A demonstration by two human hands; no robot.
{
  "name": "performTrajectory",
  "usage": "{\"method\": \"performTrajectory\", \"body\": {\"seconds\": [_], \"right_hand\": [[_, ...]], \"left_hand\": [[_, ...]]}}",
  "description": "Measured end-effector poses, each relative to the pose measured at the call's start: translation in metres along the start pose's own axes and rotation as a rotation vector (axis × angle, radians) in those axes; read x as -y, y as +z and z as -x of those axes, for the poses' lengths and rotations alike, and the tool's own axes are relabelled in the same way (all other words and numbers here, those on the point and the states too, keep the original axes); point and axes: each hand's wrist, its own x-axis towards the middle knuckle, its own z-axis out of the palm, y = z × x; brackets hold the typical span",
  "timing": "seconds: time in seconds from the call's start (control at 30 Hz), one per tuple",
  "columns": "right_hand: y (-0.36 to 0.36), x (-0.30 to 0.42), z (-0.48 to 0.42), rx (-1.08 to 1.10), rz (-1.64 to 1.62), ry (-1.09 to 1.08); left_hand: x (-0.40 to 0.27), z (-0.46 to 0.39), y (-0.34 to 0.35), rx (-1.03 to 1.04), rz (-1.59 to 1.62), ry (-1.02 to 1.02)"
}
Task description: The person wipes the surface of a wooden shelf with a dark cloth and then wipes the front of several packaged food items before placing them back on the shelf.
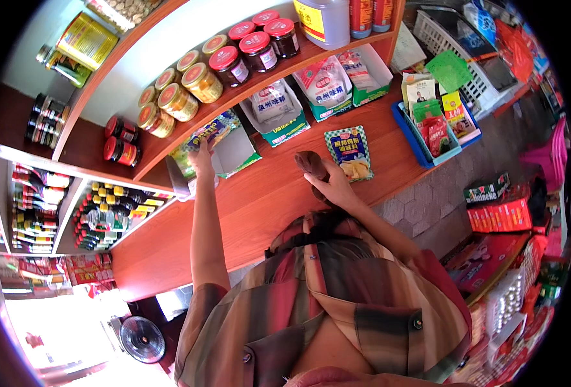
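My left hand [201,158] reaches under the shelf and grips the near edge of a blue seasoning packet [211,131] at an open carton [237,152]. Part of that packet lies in the shelf's shadow. In my right hand [333,181] is a bunched brown cloth [311,164], held just above the wooden counter [266,198]. Another blue seasoning packet [348,150] with a checked border lies flat on the counter, right of the cloth. White bags fill a green-and-white carton [281,133] farther back.
Glass jars with red lids [255,43] and jars with gold lids [202,80] line the shelf [246,94] above. At the counter's right end stands a blue basket [423,150] of packets. Below it, drink cartons [501,215] stand on the tiled floor. An electric fan [142,339] is at lower left.
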Motion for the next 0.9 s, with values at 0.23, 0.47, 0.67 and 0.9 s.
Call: {"method": "performTrajectory", "body": {"seconds": [0.23,0.47,0.67,0.9], "right_hand": [[0.01,-0.002,0.019,-0.08,-0.098,0.095],[0.022,-0.006,0.03,-0.17,0.03,0.11],[0.033,0.006,0.026,-0.136,0.019,0.182],[0.034,-0.006,0.025,-0.115,0.029,0.185]], "left_hand": [[0.052,-0.057,0.008,-0.065,0.047,-0.212],[0.067,-0.113,0.006,0.018,0.023,-0.341],[0.085,-0.131,-0.003,-0.035,0.078,-0.241],[0.069,-0.094,0.02,0.002,0.172,-0.087]]}}
